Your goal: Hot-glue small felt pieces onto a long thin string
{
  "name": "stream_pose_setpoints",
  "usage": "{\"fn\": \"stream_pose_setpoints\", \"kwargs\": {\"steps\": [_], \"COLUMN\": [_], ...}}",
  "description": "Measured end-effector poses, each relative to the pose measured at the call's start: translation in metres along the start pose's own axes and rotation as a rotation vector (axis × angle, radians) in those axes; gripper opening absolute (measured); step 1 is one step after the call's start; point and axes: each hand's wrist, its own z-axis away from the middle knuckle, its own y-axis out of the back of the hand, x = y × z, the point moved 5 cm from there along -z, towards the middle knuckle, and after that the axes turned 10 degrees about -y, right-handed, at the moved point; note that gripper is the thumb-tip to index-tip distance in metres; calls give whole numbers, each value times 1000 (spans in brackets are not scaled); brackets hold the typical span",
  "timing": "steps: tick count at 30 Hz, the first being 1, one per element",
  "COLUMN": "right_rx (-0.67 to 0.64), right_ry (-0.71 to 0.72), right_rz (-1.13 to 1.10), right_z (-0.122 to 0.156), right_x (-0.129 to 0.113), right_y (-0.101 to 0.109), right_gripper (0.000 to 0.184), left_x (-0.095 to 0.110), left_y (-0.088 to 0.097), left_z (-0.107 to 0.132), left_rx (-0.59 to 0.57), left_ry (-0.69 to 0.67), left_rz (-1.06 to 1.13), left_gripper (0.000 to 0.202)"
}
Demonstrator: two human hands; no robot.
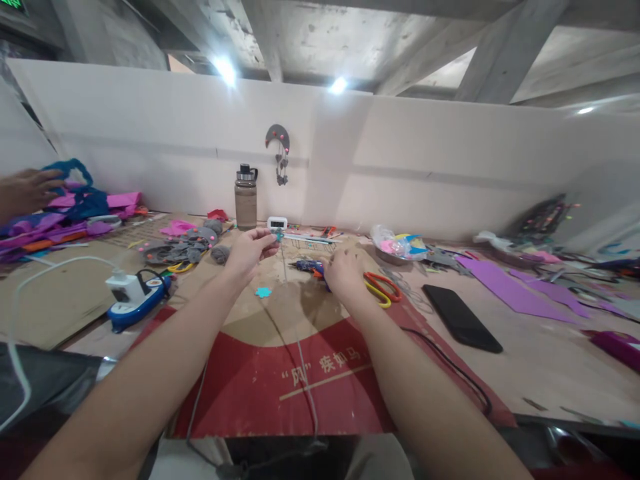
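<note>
My left hand [251, 253] is closed in a pinch on a small teal piece [279, 235], held above the cardboard sheet [333, 373]. A grey string [301, 353] hangs from it and runs down over the front edge of the cardboard. My right hand [345, 275] is wrapped round a blue glue gun [306, 266], whose nozzle points left; the palm hides most of its body. Between the hands and a little nearer, a turquoise cut-out [263, 292] lies flat. Scissors with orange and yellow handles [385, 285] rest just right of my right hand.
A bottle [246, 200] and a small white clock [277, 223] stand by the partition. A blue power strip [139, 303] lies left, a black phone [461, 317] right. The black cable [455, 363] crosses the cardboard. Another person's hand [30, 191] touches teal material at far left.
</note>
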Motion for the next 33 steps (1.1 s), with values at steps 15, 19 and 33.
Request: {"fn": "stream_pose_setpoints", "kwargs": {"steps": [15, 19, 33], "right_rx": [-237, -188, -170], "right_ry": [62, 105, 115], "right_rz": [-550, -523, -304], "right_z": [29, 26, 20], "right_x": [-40, -39, -33], "right_y": [-4, 3, 5], "right_gripper": [11, 14, 36], "left_x": [-2, -4, -4], "left_y": [-14, -18, -31], "left_z": [10, 13, 23], "left_rx": [-57, -96, -219], "left_ry": [-135, -115, -109], "left_rz": [-218, -207, -218], "left_gripper": [21, 22, 20]}}
